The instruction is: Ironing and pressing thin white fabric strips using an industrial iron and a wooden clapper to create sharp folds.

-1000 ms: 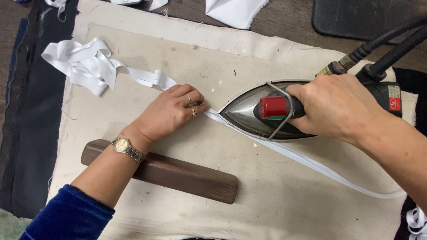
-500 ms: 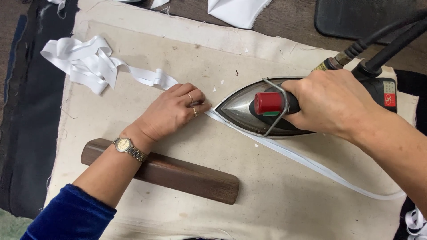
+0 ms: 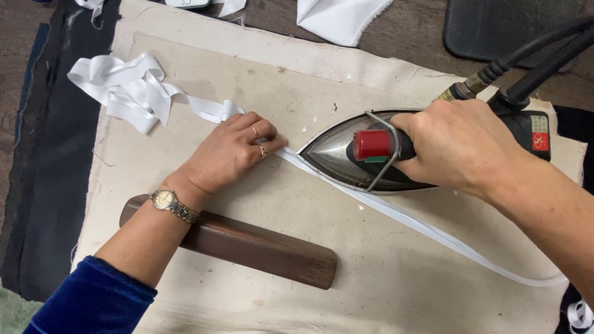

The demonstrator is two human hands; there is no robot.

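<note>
My right hand (image 3: 461,145) grips the dark handle of a steel iron (image 3: 337,154) with a red knob, its tip pointing left along a white fabric strip (image 3: 421,224). My left hand (image 3: 232,151), with rings and a wristwatch, presses fingers flat on the strip just ahead of the iron's tip. The strip runs diagonally from a loose white bundle (image 3: 127,89) at upper left to the lower right edge. All of this lies on a beige pressing cloth (image 3: 260,74).
A dark wooden block (image 3: 260,247) lies under my left forearm. Black cords (image 3: 532,52) rise from the iron's rear to the upper right. White fabric pieces (image 3: 337,18) lie at the top edge. Dark cloth (image 3: 49,161) borders the left side.
The iron and my right hand have slid slightly left along the strip, closer to my left fingers. My left hand has stayed in place.
</note>
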